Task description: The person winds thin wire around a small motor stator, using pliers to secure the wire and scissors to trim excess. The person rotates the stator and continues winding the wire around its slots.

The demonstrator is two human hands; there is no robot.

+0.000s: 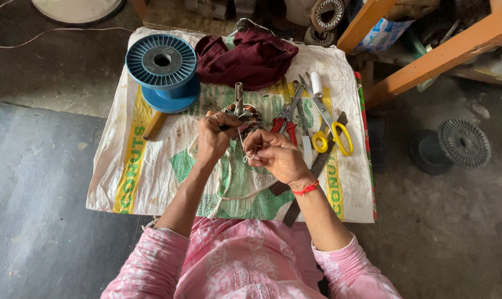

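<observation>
Both hands closed on work. Left hand [214, 137] is fisted around a thin dark tool, tip pointing at the motor winding [243, 115]; what kind of tool, can't tell. Right hand [276, 155] pinches a loop of white cord [250, 157] between thumb and fingertips, just beside the left hand. Cord trails down from both hands across the sack toward the person's lap.

Motor winding sits on the table just above the hands: copper coils with an upright metal shaft in the middle. Left knuckles are touching or nearly touching it; contact not clear.

Table is covered by a white woven sack [151, 166] with yellow and green print.

On the sack:
- blue plastic spool [163, 69], upper left, lying on its flange
- wooden handle [154, 125] sticking out below the spool
- maroon cloth [248, 58] bunched at the far edge, above the winding
- red-handled pliers [286, 119] just right of the winding
- yellow-handled scissors [329, 130] right of the pliers, blades pointing away from the person
- small white roll [316, 83] near the scissor tips
- dark flat bar [291, 213] under the right wrist, running off the near edge

Red thread band [306, 189] on the right wrist. Pink patterned sleeves. Black ribbed spool [456, 144] on the floor, well right of the table.
</observation>
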